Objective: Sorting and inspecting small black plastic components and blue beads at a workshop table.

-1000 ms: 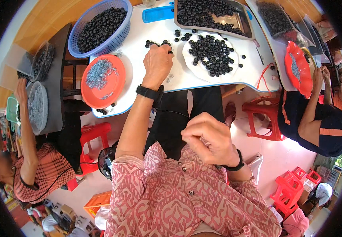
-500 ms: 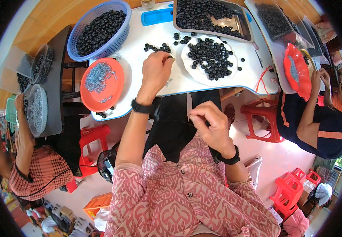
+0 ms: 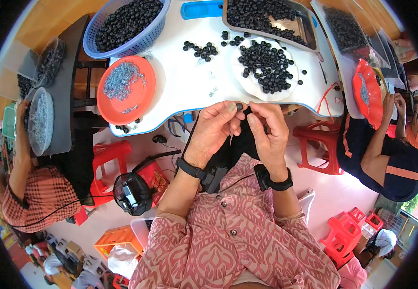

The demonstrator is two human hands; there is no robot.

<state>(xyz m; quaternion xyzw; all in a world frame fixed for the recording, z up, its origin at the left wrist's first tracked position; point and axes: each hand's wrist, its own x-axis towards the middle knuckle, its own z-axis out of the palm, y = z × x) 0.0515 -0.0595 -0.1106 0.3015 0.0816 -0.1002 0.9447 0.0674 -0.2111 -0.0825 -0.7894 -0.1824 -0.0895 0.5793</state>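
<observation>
In front of the table edge, my left hand (image 3: 212,126) pinches a small round black bead-like piece (image 3: 239,106) between thumb and fingertips. Close beside it, my right hand (image 3: 270,129) is closed, thumb against the fingers; whatever it grips is too small or hidden to tell. Beyond the hands, a white scalloped plate (image 3: 238,73) carries many such black pieces, some showing a hole. More loose black pieces (image 3: 207,51) lie left of that plate. An orange-red plate (image 3: 144,99) at the left holds a heap of tiny bluish clear bits (image 3: 121,80).
A blue basket (image 3: 139,46) and a metal tray (image 3: 310,44), both with black pieces, stand at the back of the white table (image 3: 180,86). Co-workers sit left and right. Red stools (image 3: 321,153) and a small black fan (image 3: 131,193) are below.
My left hand has come back from the loose black pieces with one in its fingers. My right hand has moved up and forward to meet it. The view has shifted slightly.
</observation>
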